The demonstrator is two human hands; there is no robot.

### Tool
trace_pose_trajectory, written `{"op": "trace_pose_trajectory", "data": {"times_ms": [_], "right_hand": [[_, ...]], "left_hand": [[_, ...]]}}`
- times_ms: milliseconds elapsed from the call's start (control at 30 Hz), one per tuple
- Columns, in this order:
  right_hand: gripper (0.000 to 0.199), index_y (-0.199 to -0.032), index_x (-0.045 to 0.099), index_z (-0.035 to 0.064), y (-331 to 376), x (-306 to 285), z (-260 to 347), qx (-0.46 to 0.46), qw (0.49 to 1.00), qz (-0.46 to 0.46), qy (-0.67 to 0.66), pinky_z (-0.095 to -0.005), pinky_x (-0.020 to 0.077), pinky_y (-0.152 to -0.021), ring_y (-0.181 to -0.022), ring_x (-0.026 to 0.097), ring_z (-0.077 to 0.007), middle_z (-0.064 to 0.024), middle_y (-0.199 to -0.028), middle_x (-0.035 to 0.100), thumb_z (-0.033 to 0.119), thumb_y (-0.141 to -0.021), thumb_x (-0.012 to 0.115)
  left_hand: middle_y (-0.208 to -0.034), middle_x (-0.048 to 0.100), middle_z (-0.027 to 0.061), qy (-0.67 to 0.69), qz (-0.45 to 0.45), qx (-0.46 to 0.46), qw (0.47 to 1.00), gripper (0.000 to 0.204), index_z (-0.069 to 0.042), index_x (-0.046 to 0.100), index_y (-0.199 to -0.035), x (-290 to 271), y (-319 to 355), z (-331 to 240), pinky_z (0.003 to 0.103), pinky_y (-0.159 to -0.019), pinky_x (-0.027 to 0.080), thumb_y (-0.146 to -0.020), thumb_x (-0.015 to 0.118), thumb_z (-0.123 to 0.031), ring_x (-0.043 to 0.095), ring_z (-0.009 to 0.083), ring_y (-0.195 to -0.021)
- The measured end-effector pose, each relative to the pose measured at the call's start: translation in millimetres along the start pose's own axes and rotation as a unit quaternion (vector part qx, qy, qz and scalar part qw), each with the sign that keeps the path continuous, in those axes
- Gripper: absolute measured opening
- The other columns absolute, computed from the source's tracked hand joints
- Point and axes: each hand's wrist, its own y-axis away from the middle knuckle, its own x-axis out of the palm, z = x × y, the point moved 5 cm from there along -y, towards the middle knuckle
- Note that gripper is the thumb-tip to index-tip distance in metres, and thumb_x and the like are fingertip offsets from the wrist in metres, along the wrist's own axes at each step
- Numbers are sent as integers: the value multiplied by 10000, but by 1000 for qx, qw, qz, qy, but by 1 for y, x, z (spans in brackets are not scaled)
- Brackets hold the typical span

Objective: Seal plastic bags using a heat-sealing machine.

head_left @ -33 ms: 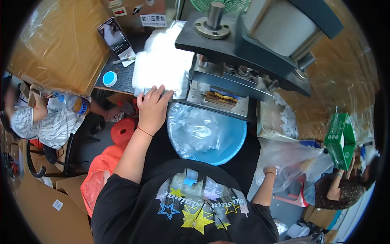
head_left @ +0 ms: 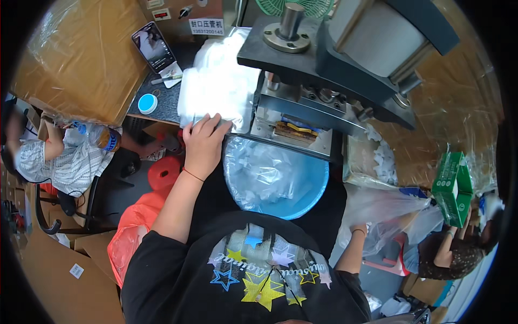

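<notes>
My left hand (head_left: 204, 143) lies with its fingers spread on the near edge of a stack of clear plastic bags (head_left: 216, 94) on the work table. Right of the stack stands a press machine (head_left: 302, 48) with a metal die and yellow and brown strips (head_left: 297, 129) in its lower part. Below the press, in front of my body, a blue basin (head_left: 318, 189) holds loose clear plastic (head_left: 264, 173). At the right, my right hand (head_left: 358, 229) is down at a large clear plastic bag (head_left: 377, 213). The plastic hides its fingers.
A phone (head_left: 153, 47) leans at the table's back left, near a blue-lidded jar (head_left: 147, 103). Large plastic-wrapped cartons (head_left: 81, 65) flank the table. A red bag (head_left: 135, 221) is by my left arm. One person (head_left: 65, 162) sits left; another (head_left: 453, 254) at right handles a green box (head_left: 453, 189).
</notes>
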Motion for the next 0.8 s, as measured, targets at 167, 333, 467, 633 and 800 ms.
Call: {"op": "trace_pose_trajectory", "data": {"times_ms": [167,333,467,633,800], "right_hand": [[297,-976,774,84,9,-4,-28,8,989,64,131,-498,529,-882,-1013,682,-395,-171,-1067,725,247,-909,536],[257,-846,763,85,61,-169,93,-161,961,203,98,-506,525,-795,-888,673,-415,-193,-887,714,289,-864,608],[252,-639,627,27,145,-287,208,-314,942,78,-92,-483,457,-593,-633,597,-400,-184,-633,588,214,-789,704],[152,-868,623,56,153,-276,332,-438,882,29,-171,-427,496,-671,-772,610,-372,-143,-830,610,168,-824,716],[228,-1012,633,19,132,-274,363,-467,809,25,-356,-395,510,-810,-923,613,-384,-160,-974,625,46,-808,732]], "left_hand": [[-1100,677,48,92,-30,-8,995,300,-153,689,-1119,-5,-9,13,432,-880,421,-824,690,-100,617,278,-1073],[-960,646,48,79,34,-16,996,210,-117,718,-1018,-23,-17,15,411,-817,433,-808,712,-121,603,284,-928],[-923,618,66,107,10,39,993,199,-89,699,-1006,-15,-30,-8,419,-788,439,-808,706,-105,591,294,-903],[-965,646,150,298,-49,1,953,162,-26,652,-1023,-27,-5,-38,410,-751,491,-863,635,-50,620,371,-864],[-907,724,101,579,186,-150,780,138,22,696,-988,-11,6,-62,277,-722,514,-958,634,-98,676,164,-783]]}}
